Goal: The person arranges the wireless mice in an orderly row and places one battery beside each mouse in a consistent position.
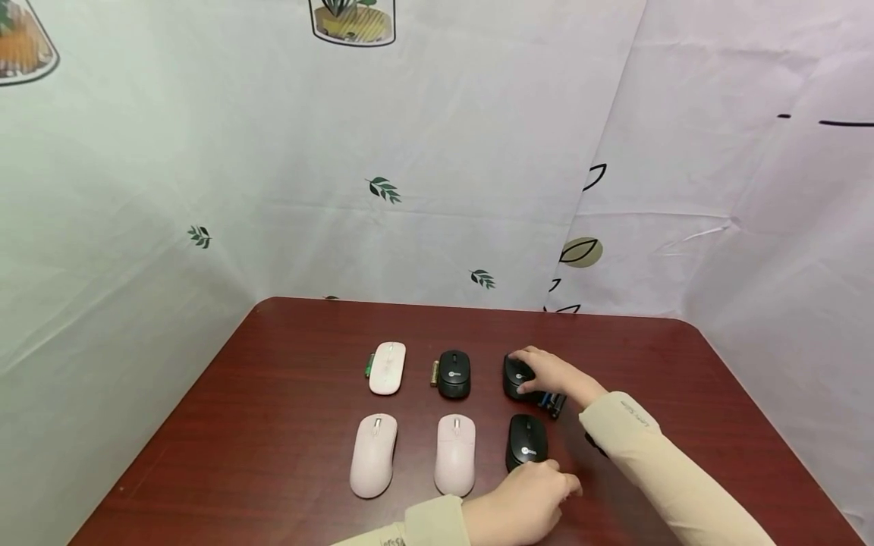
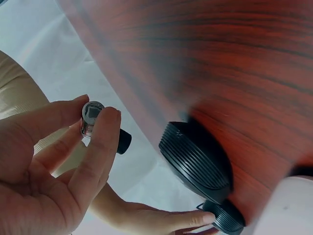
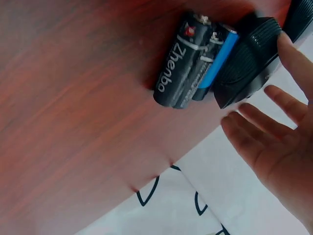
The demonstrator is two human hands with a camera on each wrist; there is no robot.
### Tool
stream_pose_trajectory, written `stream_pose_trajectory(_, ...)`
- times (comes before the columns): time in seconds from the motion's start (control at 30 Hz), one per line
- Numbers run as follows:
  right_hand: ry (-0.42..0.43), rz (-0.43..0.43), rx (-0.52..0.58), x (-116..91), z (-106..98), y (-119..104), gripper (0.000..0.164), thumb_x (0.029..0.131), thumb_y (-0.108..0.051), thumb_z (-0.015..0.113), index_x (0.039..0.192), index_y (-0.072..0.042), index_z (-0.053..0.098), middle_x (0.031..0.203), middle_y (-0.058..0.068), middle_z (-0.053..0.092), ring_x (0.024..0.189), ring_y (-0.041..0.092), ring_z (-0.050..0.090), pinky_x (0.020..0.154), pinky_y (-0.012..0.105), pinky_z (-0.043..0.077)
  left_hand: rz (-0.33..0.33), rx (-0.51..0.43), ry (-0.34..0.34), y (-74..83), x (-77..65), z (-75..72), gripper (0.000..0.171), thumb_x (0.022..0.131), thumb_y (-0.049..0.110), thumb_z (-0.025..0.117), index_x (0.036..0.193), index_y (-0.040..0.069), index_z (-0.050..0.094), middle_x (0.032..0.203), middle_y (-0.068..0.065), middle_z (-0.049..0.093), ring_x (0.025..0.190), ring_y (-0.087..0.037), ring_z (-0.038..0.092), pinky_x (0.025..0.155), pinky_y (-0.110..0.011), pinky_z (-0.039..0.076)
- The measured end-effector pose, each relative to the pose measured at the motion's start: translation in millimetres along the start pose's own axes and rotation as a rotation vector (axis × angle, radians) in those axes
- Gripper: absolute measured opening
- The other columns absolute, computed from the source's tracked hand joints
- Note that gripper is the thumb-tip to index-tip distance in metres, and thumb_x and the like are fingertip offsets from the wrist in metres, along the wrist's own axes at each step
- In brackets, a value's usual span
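In the left wrist view, my left hand (image 2: 58, 171) pinches a small battery (image 2: 92, 111) between thumb and fingers, its metal end toward the camera. From the head, that left hand (image 1: 522, 500) is just in front of a black mouse (image 1: 527, 440), the battery hidden. My right hand (image 1: 553, 375) spans the far-right black mouse (image 1: 517, 371). Seen from the right wrist, the thumb touches that mouse (image 3: 252, 56), and the other fingers extend loosely below it. Black batteries (image 3: 178, 63) and a blue one (image 3: 218, 66) lie beside the mouse.
A white mouse (image 1: 387, 368) with a green battery (image 1: 369, 365) and a black mouse (image 1: 454, 373) with a gold battery (image 1: 434, 373) are in the back row. Two pale mice (image 1: 373, 455) stand in front on the dark red table (image 1: 225, 425).
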State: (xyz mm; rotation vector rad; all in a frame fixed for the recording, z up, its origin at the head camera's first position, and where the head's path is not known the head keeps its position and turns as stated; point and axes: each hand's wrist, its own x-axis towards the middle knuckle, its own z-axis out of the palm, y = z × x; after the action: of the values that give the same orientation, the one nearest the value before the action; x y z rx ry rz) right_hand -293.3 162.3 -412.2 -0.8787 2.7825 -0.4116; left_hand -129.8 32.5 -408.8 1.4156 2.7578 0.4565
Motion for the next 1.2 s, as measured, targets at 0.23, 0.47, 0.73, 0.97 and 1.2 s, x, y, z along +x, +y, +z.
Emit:
stream_pose_trajectory(0.23, -0.046, 0.020, -0.021, 3, -2, 0, 0.059, 0.077, -0.018, 0.078, 0.125, 0.004, 0.053, 0.121, 0.024, 0.054, 0.107, 0.034, 0.055, 0.087, 0.045, 0.047, 0.023, -0.021, -0.010, -5.6, -12.1, 1.8, 0.023, 0.077, 0.007, 0.071, 0.098, 0.017, 0.070, 0.080, 0.011, 0.064, 0.073, 0.005, 0.053, 0.058, -0.006, 0.038)
stream_pose_trajectory(0.47, -0.055, 0.034, -0.030, 3, 0, 3, 0.059, 0.077, -0.020, 0.077, 0.125, 0.002, 0.053, 0.120, 0.022, 0.055, 0.104, 0.031, 0.056, 0.086, 0.044, 0.048, 0.015, -0.019, -0.016, -13.7, -23.1, -1.6, 0.027, 0.077, 0.008, 0.072, 0.102, 0.019, 0.069, 0.087, 0.011, 0.065, 0.076, 0.005, 0.056, 0.060, -0.007, 0.040)
stream_pose_trajectory(0.73, -0.082, 0.027, -0.062, 6, -3, -2, 0.056, 0.078, -0.020, 0.076, 0.124, 0.002, 0.054, 0.122, 0.022, 0.054, 0.109, 0.034, 0.055, 0.088, 0.044, 0.047, -0.039, 0.036, 0.021, -35.2, -25.5, -17.6, 0.023, 0.082, 0.007, 0.067, 0.099, 0.023, 0.071, 0.087, 0.011, 0.067, 0.082, 0.002, 0.061, 0.063, -0.010, 0.045)
stream_pose_trajectory(0.97, -0.118, 0.039, -0.094, 13, -7, -8, 0.055, 0.077, -0.018, 0.077, 0.123, 0.003, 0.055, 0.121, 0.021, 0.056, 0.115, 0.037, 0.053, 0.093, 0.046, 0.046, -0.134, -0.041, 0.022, -69.8, -14.5, -27.8, 0.020, 0.083, 0.005, 0.064, 0.098, 0.016, 0.071, 0.084, 0.007, 0.069, 0.076, -0.002, 0.061, 0.066, -0.013, 0.045)
stream_pose_trajectory(1.2, -0.156, 0.095, -0.116, 19, -9, -13, 0.056, 0.075, -0.016, 0.079, 0.122, 0.002, 0.054, 0.121, 0.019, 0.056, 0.111, 0.034, 0.056, 0.090, 0.044, 0.048, -0.270, -0.233, 0.024, -104.9, 2.9, -34.1, 0.023, 0.078, 0.007, 0.073, 0.100, 0.003, 0.070, 0.068, 0.001, 0.062, 0.060, 0.000, 0.051, 0.060, -0.013, 0.041)
